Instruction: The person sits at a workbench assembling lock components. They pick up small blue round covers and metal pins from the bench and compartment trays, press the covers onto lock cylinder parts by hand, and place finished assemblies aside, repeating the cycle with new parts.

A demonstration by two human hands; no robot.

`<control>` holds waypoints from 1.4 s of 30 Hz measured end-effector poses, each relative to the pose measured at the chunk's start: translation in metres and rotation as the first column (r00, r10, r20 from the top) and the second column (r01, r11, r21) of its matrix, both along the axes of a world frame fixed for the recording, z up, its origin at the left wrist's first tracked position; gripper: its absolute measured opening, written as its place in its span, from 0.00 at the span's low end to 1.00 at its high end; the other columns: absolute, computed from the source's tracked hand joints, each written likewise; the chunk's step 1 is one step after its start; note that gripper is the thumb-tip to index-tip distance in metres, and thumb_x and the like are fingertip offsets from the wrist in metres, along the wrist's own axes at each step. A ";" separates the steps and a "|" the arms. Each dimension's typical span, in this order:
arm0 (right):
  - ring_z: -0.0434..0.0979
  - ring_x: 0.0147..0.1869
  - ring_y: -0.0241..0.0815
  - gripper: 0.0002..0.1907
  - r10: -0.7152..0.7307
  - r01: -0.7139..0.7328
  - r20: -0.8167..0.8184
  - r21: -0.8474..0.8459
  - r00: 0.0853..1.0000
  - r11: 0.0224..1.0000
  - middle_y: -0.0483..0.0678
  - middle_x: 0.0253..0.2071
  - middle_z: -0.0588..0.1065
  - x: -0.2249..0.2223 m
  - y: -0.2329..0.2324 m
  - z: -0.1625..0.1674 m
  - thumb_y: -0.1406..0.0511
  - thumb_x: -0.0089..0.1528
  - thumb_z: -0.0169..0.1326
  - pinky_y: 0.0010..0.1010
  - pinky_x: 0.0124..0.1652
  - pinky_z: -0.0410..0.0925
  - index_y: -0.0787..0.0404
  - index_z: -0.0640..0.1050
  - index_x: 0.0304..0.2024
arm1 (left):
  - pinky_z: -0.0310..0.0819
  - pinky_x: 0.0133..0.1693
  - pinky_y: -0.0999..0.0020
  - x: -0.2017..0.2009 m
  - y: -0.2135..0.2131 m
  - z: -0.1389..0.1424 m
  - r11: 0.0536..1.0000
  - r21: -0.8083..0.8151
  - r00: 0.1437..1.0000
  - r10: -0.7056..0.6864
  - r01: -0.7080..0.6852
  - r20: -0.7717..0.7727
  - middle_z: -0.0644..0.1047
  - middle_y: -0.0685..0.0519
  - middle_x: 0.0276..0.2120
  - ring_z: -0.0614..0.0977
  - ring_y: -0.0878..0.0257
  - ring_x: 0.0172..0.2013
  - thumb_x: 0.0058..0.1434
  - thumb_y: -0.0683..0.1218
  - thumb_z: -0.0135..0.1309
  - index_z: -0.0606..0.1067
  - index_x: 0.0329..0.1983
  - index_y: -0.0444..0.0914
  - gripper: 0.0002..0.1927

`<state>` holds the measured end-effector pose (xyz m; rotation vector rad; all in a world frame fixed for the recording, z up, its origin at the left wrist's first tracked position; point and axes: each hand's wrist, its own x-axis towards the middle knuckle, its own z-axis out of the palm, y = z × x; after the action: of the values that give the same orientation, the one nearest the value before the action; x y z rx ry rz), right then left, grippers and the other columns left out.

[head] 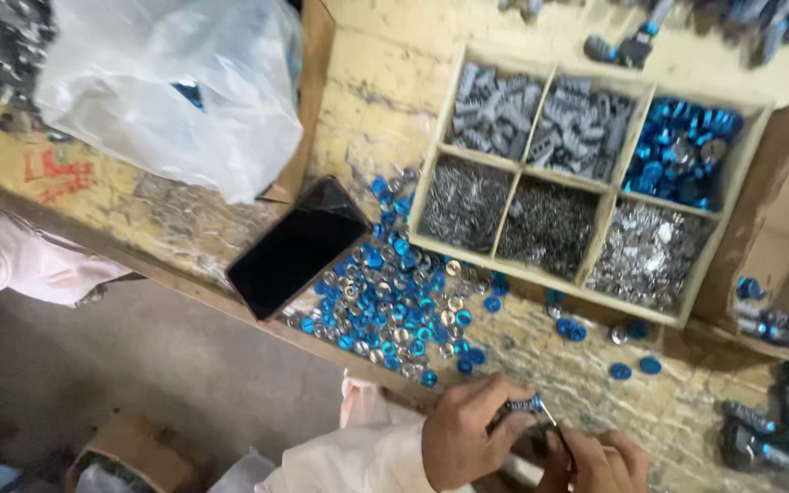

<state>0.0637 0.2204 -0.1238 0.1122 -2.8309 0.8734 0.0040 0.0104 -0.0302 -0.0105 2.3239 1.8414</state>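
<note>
Hands [468,438] at table edge [358,370], perhaps gripping small part [524,404]

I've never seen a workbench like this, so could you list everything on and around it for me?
Wooden tray: one, six compartments, upper right of bench.
Grey plastic parts: many, fill the two top-left compartments.
Blue caps in tray: many, top-right compartment.
Small metal bits: many, dark silver, two lower-left compartments.
Shiny pieces: many, silver, lower-right compartment.
Loose caps: many, blue and silver, heaped on the bench before the tray.
Phone: one, black, left of the heap.
Plastic bag: one, clear whitish, upper left.
Left hand: holds a small dark part with a blue band.
Right hand: fingers touch that part's thin end.
</note>
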 end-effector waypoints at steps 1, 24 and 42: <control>0.73 0.34 0.50 0.06 -0.010 0.006 -0.050 -0.073 0.999 0.997 0.48 0.27 0.76 -0.006 0.002 -0.015 0.68 0.56 0.63 0.38 0.45 0.68 0.58 0.80 0.36 | 0.80 0.43 0.58 -0.004 0.000 -0.001 1.000 -0.030 0.999 -0.009 0.007 -0.052 0.81 0.42 0.41 0.85 0.45 0.43 0.66 0.41 0.60 0.75 0.49 0.34 0.10; 0.74 0.47 0.53 0.21 0.390 -0.283 0.085 -0.551 0.917 0.785 0.58 0.42 0.79 -0.044 0.011 0.115 0.80 0.59 0.54 0.47 0.57 0.66 0.69 0.69 0.55 | 0.79 0.54 0.70 0.019 -0.017 -0.001 0.823 0.563 0.965 -0.085 -0.073 0.249 0.80 0.48 0.50 0.83 0.64 0.50 0.76 0.41 0.52 0.69 0.55 0.31 0.10; 0.75 0.34 0.49 0.21 0.627 -0.636 -0.124 -0.048 0.769 0.771 0.59 0.40 0.78 -0.074 -0.001 0.125 0.76 0.55 0.60 0.48 0.46 0.69 0.74 0.73 0.51 | 0.81 0.45 0.65 0.018 -0.009 -0.002 0.999 0.040 0.992 0.040 -0.036 -0.120 0.82 0.43 0.44 0.86 0.53 0.43 0.64 0.35 0.62 0.74 0.50 0.33 0.13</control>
<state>-0.0107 0.2192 0.0013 1.1250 -2.6566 1.0601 0.0221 0.0014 -0.0317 0.0635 2.3828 1.9558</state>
